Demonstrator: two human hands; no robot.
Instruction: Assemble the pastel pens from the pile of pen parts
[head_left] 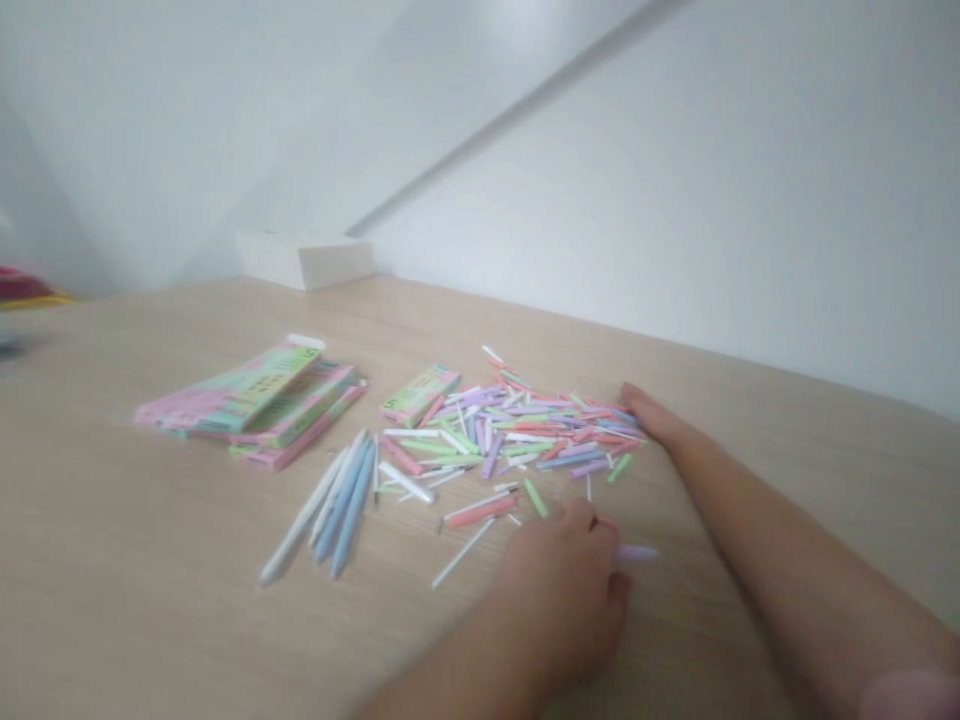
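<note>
Blurred by motion, my left hand point(566, 580) is low over the table in front of a loose pile of small coloured pen parts point(525, 425). Its fingers are curled, and a purple pen part point(636, 552) sticks out between thumb and fingers. My right hand point(651, 412) rests at the pile's right edge, its fingers stretched along the parts and partly hidden. Green point(535, 498) and red point(480, 511) tubes and a thin white stick point(463, 552) lie near my left hand.
Left of the pile, several white and blue pens point(349, 510) lie side by side. Flat pink-green boxes point(240, 390) are stacked beyond them, and a smaller box point(420, 395) touches the pile. A white box point(307, 260) stands at the back by the wall point(675, 200).
</note>
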